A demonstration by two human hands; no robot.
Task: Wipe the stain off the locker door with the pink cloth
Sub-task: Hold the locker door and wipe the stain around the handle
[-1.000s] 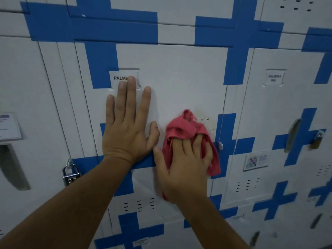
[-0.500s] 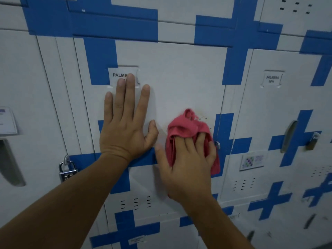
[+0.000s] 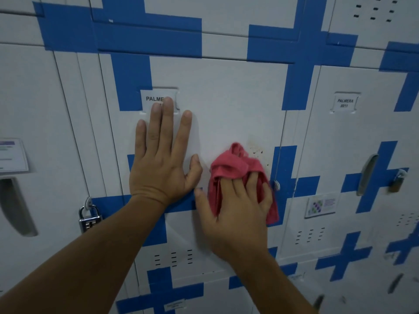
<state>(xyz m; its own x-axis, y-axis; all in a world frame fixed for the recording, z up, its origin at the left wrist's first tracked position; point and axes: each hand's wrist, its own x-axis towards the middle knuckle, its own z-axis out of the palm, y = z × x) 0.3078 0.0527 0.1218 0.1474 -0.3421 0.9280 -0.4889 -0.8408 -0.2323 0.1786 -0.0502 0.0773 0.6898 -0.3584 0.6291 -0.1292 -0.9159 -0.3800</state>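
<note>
The white locker door (image 3: 229, 105) with blue cross stripes fills the middle of the head view. Dark brown specks of the stain (image 3: 257, 151) show near its right edge, just above and right of the pink cloth (image 3: 229, 167). My right hand (image 3: 235, 205) presses the bunched cloth flat against the door, fingers tucked into its folds. My left hand (image 3: 162, 159) lies flat and spread on the door to the left, fingertips over the name label (image 3: 154, 99). The cloth hides part of the stain.
A silver padlock (image 3: 88, 217) hangs at the door's left edge. A small latch (image 3: 276, 185) sits at its right edge. The neighbouring right locker has a handle recess (image 3: 367, 174), a brass padlock (image 3: 398, 180) and a sticker (image 3: 322, 205).
My right hand and the cloth have slid slightly left and down, so more of the stain specks show at the cloth's upper right. My left hand has stayed put.
</note>
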